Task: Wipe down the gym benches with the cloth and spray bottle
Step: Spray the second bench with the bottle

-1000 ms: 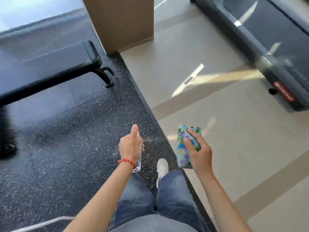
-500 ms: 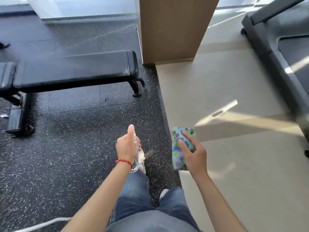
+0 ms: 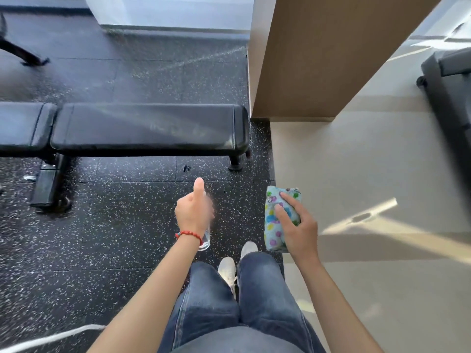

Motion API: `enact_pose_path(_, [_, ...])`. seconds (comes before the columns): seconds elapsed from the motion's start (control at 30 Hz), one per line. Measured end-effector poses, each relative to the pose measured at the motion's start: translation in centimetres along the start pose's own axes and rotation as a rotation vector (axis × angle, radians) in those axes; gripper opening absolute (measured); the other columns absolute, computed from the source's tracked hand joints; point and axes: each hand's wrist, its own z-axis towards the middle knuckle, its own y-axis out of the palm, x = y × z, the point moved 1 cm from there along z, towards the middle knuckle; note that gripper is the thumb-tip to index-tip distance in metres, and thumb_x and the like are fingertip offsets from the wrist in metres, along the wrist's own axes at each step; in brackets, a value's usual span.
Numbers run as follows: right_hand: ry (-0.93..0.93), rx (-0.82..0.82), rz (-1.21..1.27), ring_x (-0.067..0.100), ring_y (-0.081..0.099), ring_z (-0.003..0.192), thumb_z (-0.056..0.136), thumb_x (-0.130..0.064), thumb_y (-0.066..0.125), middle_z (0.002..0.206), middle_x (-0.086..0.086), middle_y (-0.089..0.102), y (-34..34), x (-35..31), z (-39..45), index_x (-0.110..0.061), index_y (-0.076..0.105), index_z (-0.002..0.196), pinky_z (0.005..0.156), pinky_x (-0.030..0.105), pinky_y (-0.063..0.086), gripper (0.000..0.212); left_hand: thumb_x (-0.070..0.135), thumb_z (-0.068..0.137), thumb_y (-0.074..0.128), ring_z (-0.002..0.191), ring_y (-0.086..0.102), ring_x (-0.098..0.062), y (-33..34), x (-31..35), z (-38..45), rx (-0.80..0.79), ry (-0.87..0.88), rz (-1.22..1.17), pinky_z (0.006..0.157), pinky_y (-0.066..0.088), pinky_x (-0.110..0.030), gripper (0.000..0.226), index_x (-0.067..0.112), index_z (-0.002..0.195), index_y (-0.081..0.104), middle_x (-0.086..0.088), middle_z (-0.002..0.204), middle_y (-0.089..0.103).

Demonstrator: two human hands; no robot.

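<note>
A black padded gym bench point(image 3: 147, 128) lies across the speckled rubber floor ahead of me, its right end close to a wooden pillar. My left hand point(image 3: 193, 212) is closed around a clear spray bottle point(image 3: 206, 238), thumb up on top; most of the bottle is hidden behind the hand. In my right hand point(image 3: 298, 228) I hold a folded light-blue cloth point(image 3: 276, 220) with coloured prints. Both hands hover in front of my legs, a step short of the bench.
A wooden pillar point(image 3: 318, 59) stands right of the bench end. A treadmill point(image 3: 448, 98) sits at the far right on the beige floor. The bench's base frame point(image 3: 48, 184) rests on the floor at left. A white cord point(image 3: 51, 337) lies at bottom left.
The view has swung left and I have stepped nearer, so the bench now fills the middle. Both hands keep the same grip on bottle and cloth.
</note>
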Motion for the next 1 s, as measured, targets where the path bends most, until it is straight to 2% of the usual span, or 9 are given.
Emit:
enact_pose_path(0.1, [-0.005,-0.015,-0.019,0.011,0.067,0.085,0.085,-0.017,0.065,0.098,-0.008,0.067,1.6,-1.0,3.6,-0.038,0.064,0.100,0.076,0.032,0.056,0.026,0.048,0.095,0.042,0.042,0.052,-0.019,0.9,0.8,2.6,0.012,-0.029,0.004,0.061,0.048,-0.031,0.062,0.005,0.052,0.056,-0.002,0.041,0.054])
enact_pose_path(0.23, [-0.003,-0.023,-0.007,-0.006,0.064,0.071,0.086,-0.012,0.064,0.092,-0.014,0.065,3.5,-2.5,8.7,-0.032,0.063,0.103,0.064,0.014,0.053,0.026,0.046,0.096,0.042,0.039,0.051,-0.015,2.7,2.5,6.8,0.015,-0.048,0.020,0.061,0.048,-0.032,0.062,0.006,0.050,0.055,-0.001,0.040,0.053])
enact_pose_path(0.4, [0.022,-0.059,-0.011,-0.006,0.064,0.072,0.086,-0.015,0.064,0.092,-0.012,0.066,6.3,-4.3,15.9,-0.032,0.063,0.104,0.062,0.013,0.052,0.024,0.046,0.094,0.044,0.042,0.052,-0.019,5.6,4.9,12.2,0.024,-0.067,0.062,0.066,0.051,-0.037,0.062,0.008,0.047,0.055,-0.005,0.041,0.054])
enact_pose_path(0.53, [0.037,-0.103,-0.051,0.007,0.066,0.084,0.085,-0.017,0.065,0.102,-0.003,0.068,8.9,-6.2,20.9,-0.039,0.062,0.100,0.078,0.026,0.054,0.027,0.046,0.091,0.044,0.045,0.054,-0.022,7.6,7.1,16.7,0.052,-0.134,0.081,0.069,0.052,-0.043,0.061,0.013,0.041,0.053,-0.004,0.040,0.055])
enact_pose_path(0.7, [0.103,-0.153,-0.085,0.013,0.065,0.096,0.084,-0.025,0.066,0.106,-0.005,0.068,11.7,-6.6,25.3,-0.039,0.062,0.107,0.088,0.042,0.052,0.026,0.059,0.075,0.037,0.043,0.053,-0.022,9.4,9.2,21.5,0.080,-0.171,0.089,0.065,0.050,-0.037,0.062,0.009,0.042,0.052,-0.006,0.040,0.053])
enact_pose_path(0.83, [0.172,-0.138,-0.056,0.011,0.064,0.099,0.076,-0.037,0.062,0.112,-0.004,0.067,13.3,-6.4,27.5,-0.034,0.065,0.110,0.089,0.042,0.052,0.034,0.057,0.083,0.041,0.043,0.054,-0.022,11.2,9.9,25.0,0.058,-0.185,0.149,0.062,0.047,-0.032,0.064,0.008,0.043,0.053,-0.005,0.041,0.053])
enact_pose_path(0.9, [0.180,-0.115,-0.056,0.009,0.063,0.101,0.077,-0.035,0.062,0.112,-0.006,0.067,13.9,-6.5,28.2,-0.031,0.065,0.111,0.090,0.041,0.052,0.034,0.050,0.091,0.042,0.045,0.056,-0.022,12.2,10.0,26.4,0.054,-0.185,0.214,0.061,0.046,-0.031,0.065,0.007,0.044,0.053,-0.004,0.042,0.054])
enact_pose_path(1.0, [0.185,-0.061,-0.038,0.010,0.063,0.101,0.084,-0.023,0.066,0.113,-0.007,0.066,14.3,-6.6,29.3,-0.027,0.065,0.113,0.088,0.042,0.052,0.029,0.052,0.089,0.040,0.047,0.058,-0.025,13.0,9.6,28.0,0.048,-0.233,0.248,0.066,0.052,-0.036,0.064,0.011,0.042,0.052,-0.002,0.041,0.054])
